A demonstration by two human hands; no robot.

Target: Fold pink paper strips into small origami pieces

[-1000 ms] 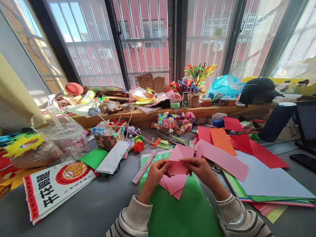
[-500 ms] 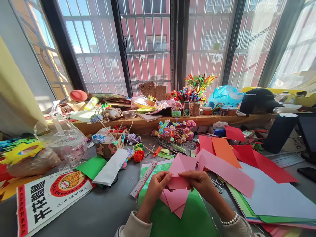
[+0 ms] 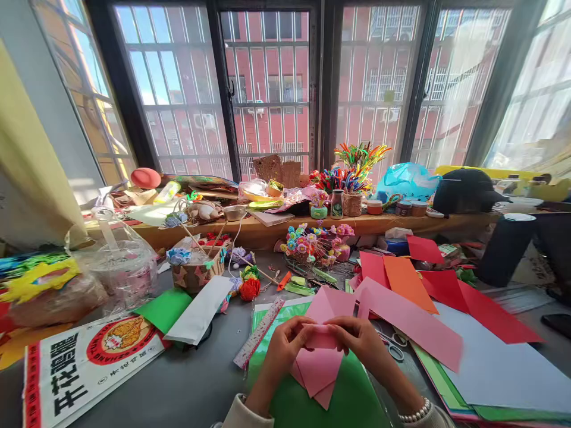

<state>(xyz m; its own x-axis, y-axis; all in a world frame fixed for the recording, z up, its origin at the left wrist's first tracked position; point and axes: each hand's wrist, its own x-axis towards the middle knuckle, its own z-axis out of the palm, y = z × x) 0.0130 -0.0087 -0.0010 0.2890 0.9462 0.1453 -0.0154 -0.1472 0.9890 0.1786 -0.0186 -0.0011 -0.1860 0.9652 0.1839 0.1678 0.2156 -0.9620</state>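
Between both hands is a small folded piece of pink paper (image 3: 322, 337). My left hand (image 3: 289, 345) pinches its left end between thumb and fingers, and my right hand (image 3: 357, 339) pinches the right end. Behind the hands another pink sheet (image 3: 332, 301) lies flat. Below them, pink pieces with pointed corners (image 3: 319, 374) overlap on the green sheet (image 3: 285, 398). A patterned ruler (image 3: 259, 334) lies left of my left hand. Scissors (image 3: 393, 345) rest to the right of my right hand, partly beside a long pink strip (image 3: 413, 321).
A printed paper bag (image 3: 96, 362) lies at left, near a white folded paper (image 3: 200, 309). Red sheets (image 3: 495, 309), an orange sheet (image 3: 408, 284) and a pale blue sheet (image 3: 504, 368) spread at right. Craft flowers (image 3: 312, 241) and a dark bottle (image 3: 506, 249) stand farther back.
The pink paper between my hands now shows as a narrower folded band. Both hands have come closer together, with fingers curled over its ends. The view has tilted slightly upward.
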